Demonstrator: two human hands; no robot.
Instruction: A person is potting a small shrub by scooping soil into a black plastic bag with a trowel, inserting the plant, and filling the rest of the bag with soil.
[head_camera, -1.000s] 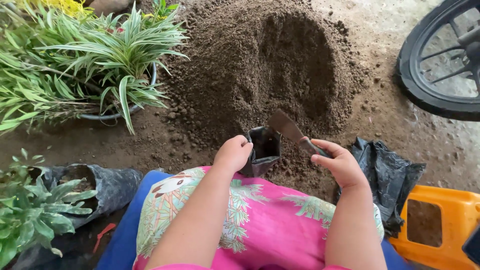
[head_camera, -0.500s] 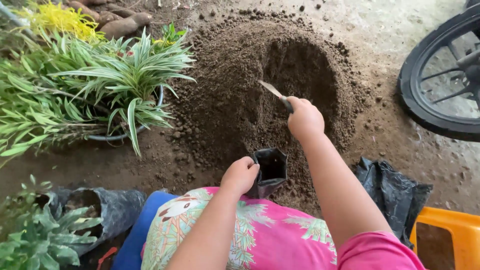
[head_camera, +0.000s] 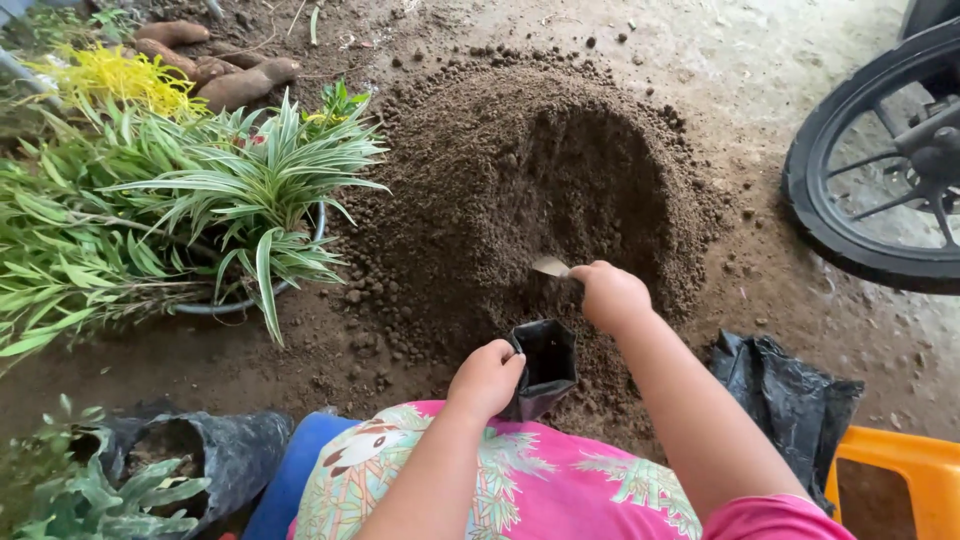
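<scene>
left hand (head_camera: 487, 380) pinching black bag (head_camera: 545, 365), right hand (head_camera: 610, 297) gripping trowel (head_camera: 551, 266), soil heap (head_camera: 520, 190) behind

Glossy black plastic bag (head_camera: 545, 365), crumbly soil (head_camera: 520, 170)

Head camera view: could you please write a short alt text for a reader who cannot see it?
A person's right hand pushes a small trowel into a soil heap, while the left hand holds open a small black plastic bag. Green potted plants stand left, a wheel right.
</scene>
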